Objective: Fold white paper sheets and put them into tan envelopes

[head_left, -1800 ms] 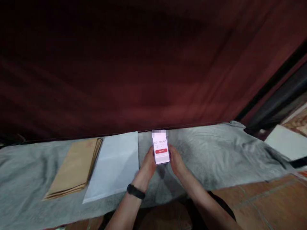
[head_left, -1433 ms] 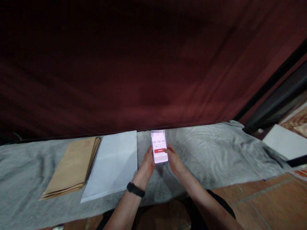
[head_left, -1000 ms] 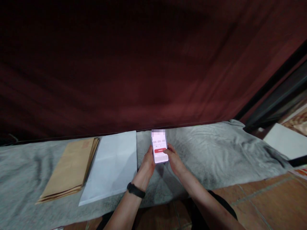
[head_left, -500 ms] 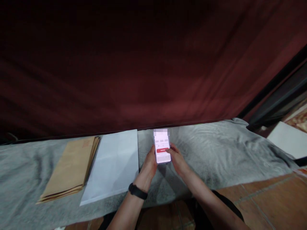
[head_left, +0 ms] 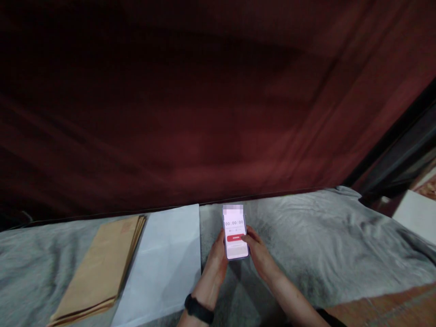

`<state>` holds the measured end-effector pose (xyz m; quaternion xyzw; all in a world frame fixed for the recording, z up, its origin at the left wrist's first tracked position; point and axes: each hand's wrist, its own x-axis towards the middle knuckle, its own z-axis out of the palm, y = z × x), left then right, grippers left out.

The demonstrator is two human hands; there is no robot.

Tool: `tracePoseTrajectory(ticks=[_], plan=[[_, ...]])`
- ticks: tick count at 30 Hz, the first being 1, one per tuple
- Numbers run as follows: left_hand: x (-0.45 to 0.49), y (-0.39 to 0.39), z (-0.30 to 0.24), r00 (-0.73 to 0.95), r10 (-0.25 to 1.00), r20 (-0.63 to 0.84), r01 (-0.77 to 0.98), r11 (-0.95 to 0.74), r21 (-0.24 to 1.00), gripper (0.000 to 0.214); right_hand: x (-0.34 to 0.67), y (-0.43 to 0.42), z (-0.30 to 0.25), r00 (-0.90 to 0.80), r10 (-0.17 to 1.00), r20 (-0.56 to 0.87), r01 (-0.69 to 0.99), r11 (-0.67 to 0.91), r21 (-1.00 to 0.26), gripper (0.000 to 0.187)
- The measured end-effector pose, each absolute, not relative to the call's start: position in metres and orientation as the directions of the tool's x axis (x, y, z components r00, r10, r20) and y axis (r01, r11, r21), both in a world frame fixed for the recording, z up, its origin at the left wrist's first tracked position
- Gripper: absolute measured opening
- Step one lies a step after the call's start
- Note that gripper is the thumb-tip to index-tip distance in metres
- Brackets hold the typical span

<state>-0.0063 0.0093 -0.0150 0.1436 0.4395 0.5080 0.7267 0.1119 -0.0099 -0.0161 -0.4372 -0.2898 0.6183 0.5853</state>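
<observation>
A smartphone (head_left: 235, 249) with a lit screen is held upright between both hands. Its screen reads 00:00:00 above a red button. My left hand (head_left: 218, 256) grips the phone's left edge, fingers wrapped behind it, and a black band (head_left: 199, 309) circles that wrist. On the other edge, my right hand (head_left: 259, 253) is closed round the phone, its thumb lying over the right end of the red button. Left of the hands lies a flat white sheet or bag (head_left: 163, 259), and beside that a stack of brown paper bags or envelopes (head_left: 98, 268).
A grey cloth (head_left: 327, 245) covers the surface under everything. Behind it hangs a dark red curtain (head_left: 218, 145). A white panel (head_left: 415, 215) and a dark frame stand at the right edge. Terracotta floor tiles (head_left: 391, 309) show at the lower right.
The whole scene sits lower in the picture, as the head view has tilted up. Both hands keep the same hold on the phone, and the screen still reads 00:00:00.
</observation>
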Motion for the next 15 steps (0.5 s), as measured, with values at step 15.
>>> tracePoseTrajectory(ticks=[15], plan=[[-0.0043, 0.0102, -0.0075, 0.135, 0.865, -0.483, -0.607, 0.458, 0.649, 0.035, 0.1101, -0.0097, -0.0118, 0.119, 0.973, -0.199, -0.417, -0.132, -0.899, 0.037]])
